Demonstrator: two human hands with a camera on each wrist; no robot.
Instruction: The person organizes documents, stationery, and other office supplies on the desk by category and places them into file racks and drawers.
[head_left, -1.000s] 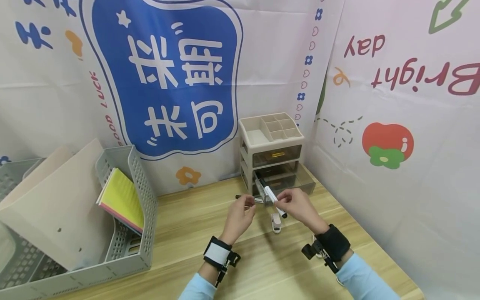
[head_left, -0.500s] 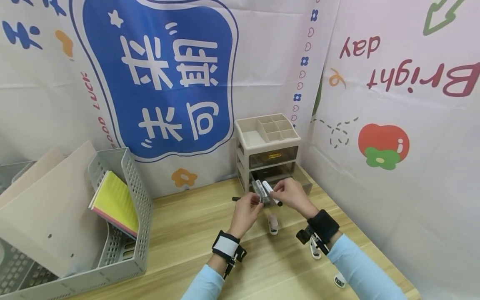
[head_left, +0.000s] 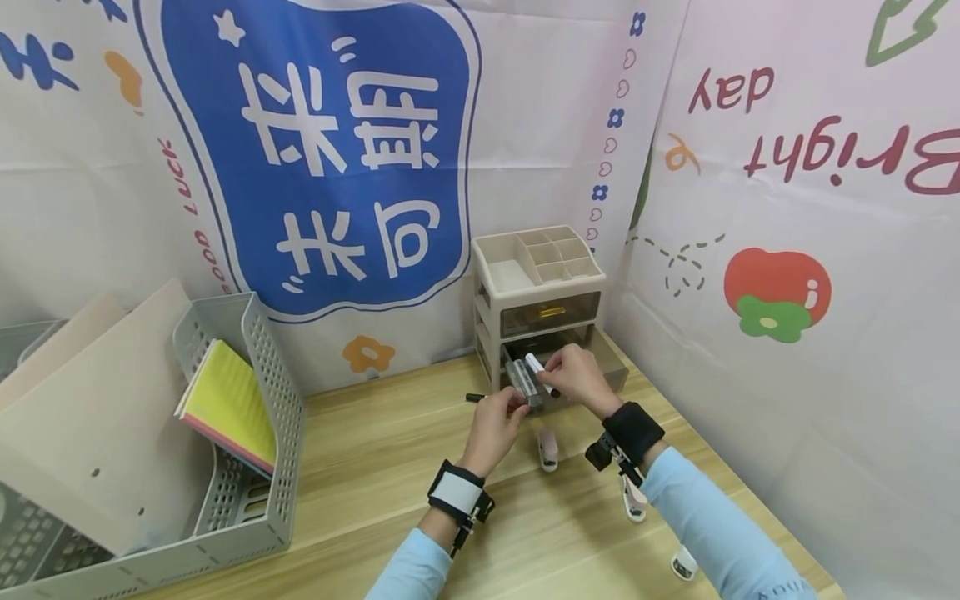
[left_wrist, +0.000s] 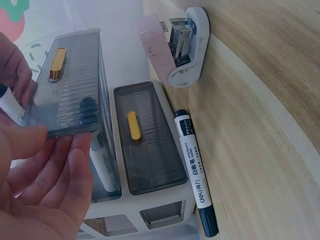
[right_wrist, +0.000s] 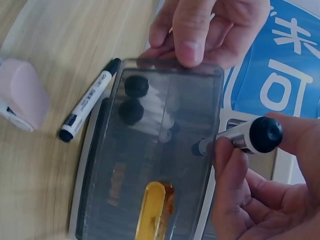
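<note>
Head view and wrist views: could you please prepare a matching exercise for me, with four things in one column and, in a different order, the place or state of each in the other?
Things:
1. Left hand
2. Yellow pad
3. Right hand
4. Loose marker

Places and states:
A. Is in the grey basket
B. Lies on the table by the drawer unit
C. Pinches a held marker
D. Grips the front of the open drawer

Right pairs: 1-D, 2-A, 3-C, 4-B

The left hand [left_wrist: 52,187] pinches a smoky drawer [left_wrist: 77,75] with a golden handle [left_wrist: 58,61].
</note>
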